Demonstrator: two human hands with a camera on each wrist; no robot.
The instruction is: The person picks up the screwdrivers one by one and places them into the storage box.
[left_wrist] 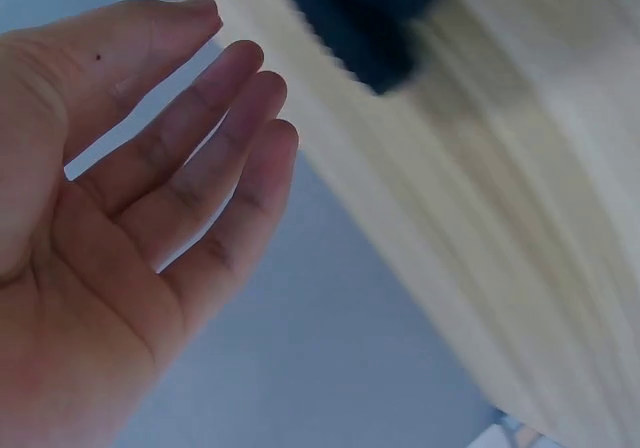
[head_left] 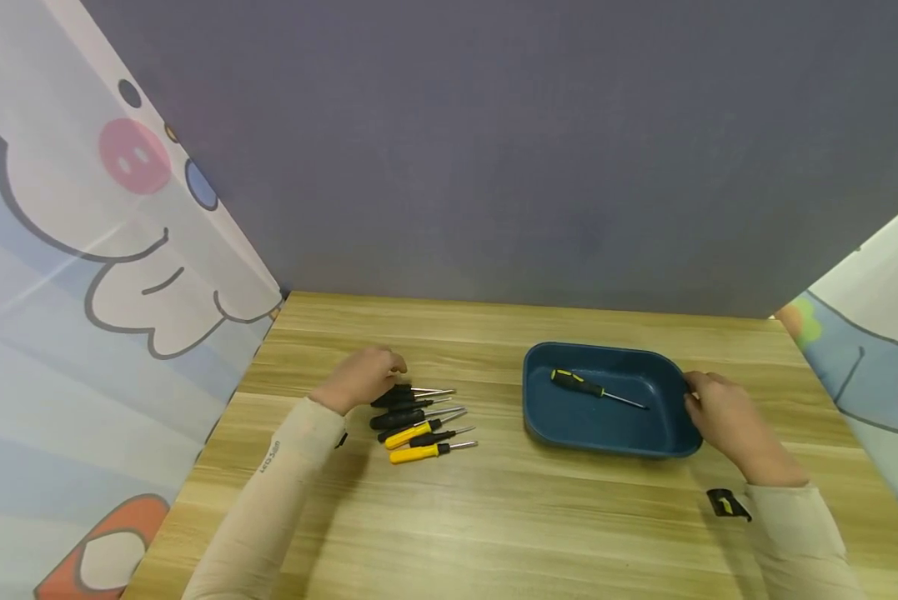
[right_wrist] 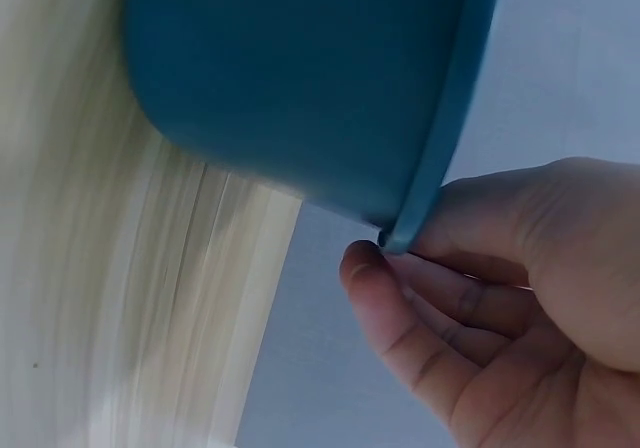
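Observation:
Several screwdrivers lie loosely side by side on the left part of the table. Nearest the person is a yellow-handled screwdriver (head_left: 416,454), with a second yellow-handled screwdriver (head_left: 409,436) and a black-handled screwdriver (head_left: 398,419) behind it. Just over the rear black handles hovers my left hand (head_left: 362,379), its fingers loosely bent and holding nothing in the left wrist view. To the right stands a dark blue plastic bin (head_left: 609,447). Inside it lies one black-and-yellow screwdriver (head_left: 579,383). My right hand (head_left: 728,417) pinches the bin's right rim between thumb and fingers.
The wooden table (head_left: 449,525) meets a grey panel (head_left: 494,167) along its back edge. Cartoon-printed cloths hang at both sides, the left cloth (head_left: 66,375) close to the table edge. A black strap piece (head_left: 728,503) shows beside the right wrist.

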